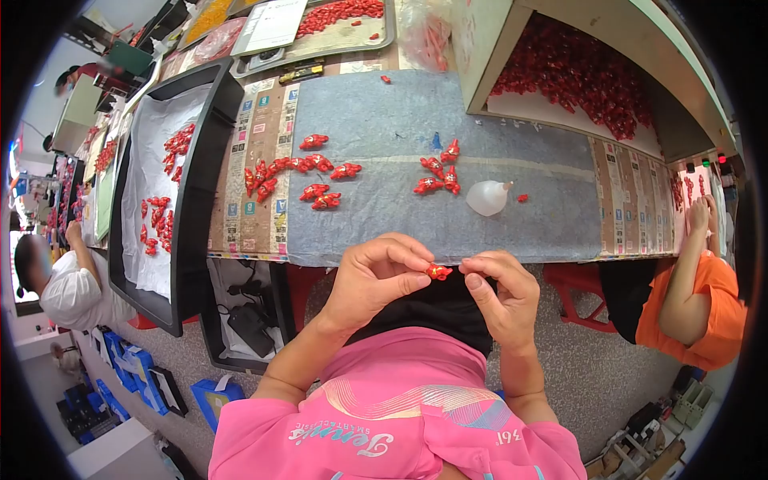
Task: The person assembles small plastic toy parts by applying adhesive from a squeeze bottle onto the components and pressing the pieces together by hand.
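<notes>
My left grip (366, 282) is closing thumb and forefinger on a small red-and-gold figure (438, 273), which is hanging just beyond the tabletop (536, 232) edge, over my lap. My right grip (507, 298) is hovering just beside it, fingertips nearly together; I cannot tell whether they are holding anything tiny. Only fingertips are supporting the figure, so a loosening pinch or a nudge from my right side could be sending it to my lap or the floor. A careless right forearm could also be tipping the squeeze bottle (483, 200), whose contents I cannot make out. Farther out, loose red figures (326, 201) are lying in two clusters. To the left, a black tray (197, 192) is holding more red pieces (165, 232) on white lining (149, 136). At the back, a metal tray (391, 26) is carrying red bits (336, 16), and rear right, an open-fronted box (482, 52) is housing a heap of red pieces (580, 72).
</notes>
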### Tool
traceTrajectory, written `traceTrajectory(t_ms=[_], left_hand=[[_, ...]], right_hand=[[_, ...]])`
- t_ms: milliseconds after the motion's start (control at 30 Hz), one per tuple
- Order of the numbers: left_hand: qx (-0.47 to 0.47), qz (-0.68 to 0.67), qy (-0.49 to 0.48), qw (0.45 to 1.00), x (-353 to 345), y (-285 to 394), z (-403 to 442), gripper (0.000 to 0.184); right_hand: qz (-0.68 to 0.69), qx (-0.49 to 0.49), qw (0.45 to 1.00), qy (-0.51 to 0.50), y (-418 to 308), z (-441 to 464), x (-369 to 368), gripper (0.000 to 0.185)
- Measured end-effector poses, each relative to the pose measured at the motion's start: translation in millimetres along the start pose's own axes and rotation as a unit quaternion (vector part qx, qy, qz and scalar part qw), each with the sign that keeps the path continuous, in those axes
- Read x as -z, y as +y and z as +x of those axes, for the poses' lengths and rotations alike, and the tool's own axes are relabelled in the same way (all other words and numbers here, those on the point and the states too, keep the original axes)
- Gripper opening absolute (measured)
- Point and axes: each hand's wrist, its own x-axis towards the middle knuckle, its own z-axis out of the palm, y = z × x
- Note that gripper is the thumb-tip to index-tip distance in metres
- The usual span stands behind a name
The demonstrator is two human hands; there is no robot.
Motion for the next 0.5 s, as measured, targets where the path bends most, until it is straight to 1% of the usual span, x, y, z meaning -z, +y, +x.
traceTrajectory(t_ms=[100,167,200,267,300,400,433,500], left_hand=[[-0.031,0.038,0.014,0.999,10,2,-1,0.02],[-0.064,0.108,0.039,0.991,22,8,-3,0.02],[-0.066,0.112,0.044,0.99,28,11,-5,0.02],[-0.084,0.149,0.111,0.979,40,16,-10,0.019],[-0.086,0.154,0.116,0.977,46,20,-12,0.019],[-0.119,0.263,0.204,0.935,62,31,-18,0.019],[-0.121,0.267,0.208,0.933,68,34,-20,0.019],[-0.153,0.424,0.246,0.858,81,37,-23,0.017]], right_hand=[[-0.006,-0.007,1.0,0.003,1,0,-1,0.014],[0.001,-0.013,1.0,0.004,2,-1,-2,0.013],[0.001,-0.022,1.0,0.008,2,-2,-2,0.012],[0.008,-0.028,1.0,0.007,2,-2,-3,0.012],[0.008,-0.036,0.999,0.007,3,-2,-4,0.011],[0.008,-0.047,0.999,0.003,4,-3,-4,0.011],[0.002,-0.052,0.999,0.002,5,-3,-5,0.01],[0.012,-0.061,0.998,0.001,5,-3,-5,0.01]])
